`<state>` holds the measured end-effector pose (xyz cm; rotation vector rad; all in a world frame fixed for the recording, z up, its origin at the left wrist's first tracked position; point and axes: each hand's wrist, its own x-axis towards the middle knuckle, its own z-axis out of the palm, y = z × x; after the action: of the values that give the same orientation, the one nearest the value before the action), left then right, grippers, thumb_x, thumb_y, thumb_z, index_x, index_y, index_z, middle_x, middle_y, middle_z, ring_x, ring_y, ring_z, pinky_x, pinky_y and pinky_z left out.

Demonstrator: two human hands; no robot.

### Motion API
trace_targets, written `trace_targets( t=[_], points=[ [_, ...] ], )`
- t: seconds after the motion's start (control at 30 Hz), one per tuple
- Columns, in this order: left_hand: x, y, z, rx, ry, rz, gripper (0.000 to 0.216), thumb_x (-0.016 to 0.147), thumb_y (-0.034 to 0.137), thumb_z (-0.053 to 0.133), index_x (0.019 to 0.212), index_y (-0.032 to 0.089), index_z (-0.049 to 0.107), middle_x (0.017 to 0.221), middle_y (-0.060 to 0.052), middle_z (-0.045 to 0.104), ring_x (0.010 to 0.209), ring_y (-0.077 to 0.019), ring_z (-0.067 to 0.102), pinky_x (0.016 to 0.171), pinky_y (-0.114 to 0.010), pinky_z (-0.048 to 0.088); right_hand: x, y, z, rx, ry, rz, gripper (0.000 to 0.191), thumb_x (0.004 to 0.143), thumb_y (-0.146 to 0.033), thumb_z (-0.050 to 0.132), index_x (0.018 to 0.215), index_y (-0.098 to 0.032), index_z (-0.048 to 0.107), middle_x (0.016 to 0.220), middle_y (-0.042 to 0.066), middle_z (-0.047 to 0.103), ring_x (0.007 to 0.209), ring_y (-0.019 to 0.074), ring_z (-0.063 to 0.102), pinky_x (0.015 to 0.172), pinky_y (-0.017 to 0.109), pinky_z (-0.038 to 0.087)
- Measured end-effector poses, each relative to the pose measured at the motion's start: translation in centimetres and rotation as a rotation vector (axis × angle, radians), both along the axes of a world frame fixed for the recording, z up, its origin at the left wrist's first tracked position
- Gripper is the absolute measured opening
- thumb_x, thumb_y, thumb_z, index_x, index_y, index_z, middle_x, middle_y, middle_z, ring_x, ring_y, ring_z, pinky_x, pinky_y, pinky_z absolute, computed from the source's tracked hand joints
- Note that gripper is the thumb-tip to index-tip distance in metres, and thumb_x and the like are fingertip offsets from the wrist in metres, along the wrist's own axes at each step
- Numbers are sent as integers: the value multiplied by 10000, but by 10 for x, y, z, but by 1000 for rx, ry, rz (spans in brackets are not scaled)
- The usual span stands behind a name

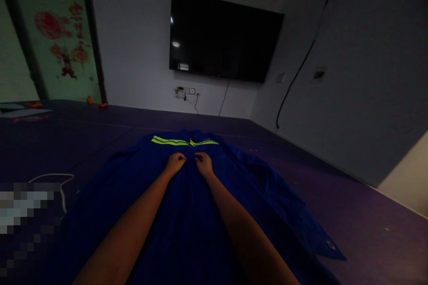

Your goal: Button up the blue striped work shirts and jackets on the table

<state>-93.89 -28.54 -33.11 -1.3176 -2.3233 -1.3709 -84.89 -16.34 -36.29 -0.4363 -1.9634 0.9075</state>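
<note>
A dark blue work jacket lies spread out on the floor in front of me, its front facing up. Yellow-green reflective strips cross its chest on both sides of the front opening. My left hand is closed in a pinch at the jacket front, just left of the opening. Opposite it, a short gap away, my right hand pinches the front on the other side. Dim light hides how much cloth is between the fingertips. The right sleeve stretches out toward the lower right, with a button near its cuff.
Purple flooring surrounds the jacket. A white cable curls at the left beside a blurred patch. A television hangs on the wall, with sockets below. A black cable runs down the right wall. Small orange items lie near the door.
</note>
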Motion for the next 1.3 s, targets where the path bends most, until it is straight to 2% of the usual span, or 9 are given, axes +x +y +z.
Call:
trace_targets(
  t=[0.33, 0.57, 0.73, 0.87, 0.97, 1.07, 1.3],
  points=[
    [23, -31, -1, -79, 27, -100, 99, 648, 122, 494, 632, 154, 587, 872, -51, 650, 905, -167, 575, 845, -285, 417, 41, -31, 1, 164, -28, 66, 225, 679, -90, 564, 873, -168, 646, 919, 60, 636, 896, 173, 571, 830, 310, 442],
    [45, -60, 1, -133, 56, -220, 129, 620, 95, 489, 594, 169, 592, 916, -50, 643, 982, -181, 558, 904, -307, 398, 76, -56, 5, 183, -116, 49, 154, 750, -221, 555, 852, -171, 658, 846, 58, 652, 746, 147, 586, 700, 257, 448],
    [59, -74, 0, -156, 124, -192, 46, 638, 182, 569, 650, 169, 612, 1009, -73, 619, 988, -197, 553, 904, -337, 409, 94, -73, 12, 198, -200, 28, 205, 770, -333, 542, 739, -174, 668, 724, 44, 655, 646, 132, 577, 613, 228, 409],
    [65, -76, -2, -177, 220, -191, 103, 642, 221, 603, 723, 165, 631, 1045, -96, 600, 1023, -214, 531, 913, -367, 408, 101, -82, 18, 168, -299, -40, 340, 723, -496, 555, 700, -174, 661, 661, 47, 648, 592, 134, 574, 540, 223, 372],
    [68, -75, -4, -177, 281, -207, 116, 648, 204, 596, 745, 160, 641, 1061, -112, 592, 1046, -232, 516, 926, -393, 399, 104, -87, 22, 196, -384, -79, 383, 651, -554, 593, 711, -182, 658, 675, 47, 651, 615, 147, 583, 519, 225, 351],
    [71, -74, -5, -169, 321, -217, 117, 655, 177, 583, 752, 166, 647, 1066, -107, 589, 1078, -245, 492, 935, -417, 391, 107, -90, 25, 227, -440, -84, 327, 638, -505, 616, 720, -192, 659, 719, 42, 660, 650, 153, 591, 520, 225, 346],
    [77, -73, -4, -170, 328, -225, 97, 652, 133, 595, 729, 173, 637, 1058, -90, 590, 1067, -234, 493, 929, -412, 394, 107, -86, 26, 174, -455, -73, 138, 653, -313, 588, 688, -205, 667, 705, 23, 668, 656, 148, 597, 520, 213, 349]
  ],
)
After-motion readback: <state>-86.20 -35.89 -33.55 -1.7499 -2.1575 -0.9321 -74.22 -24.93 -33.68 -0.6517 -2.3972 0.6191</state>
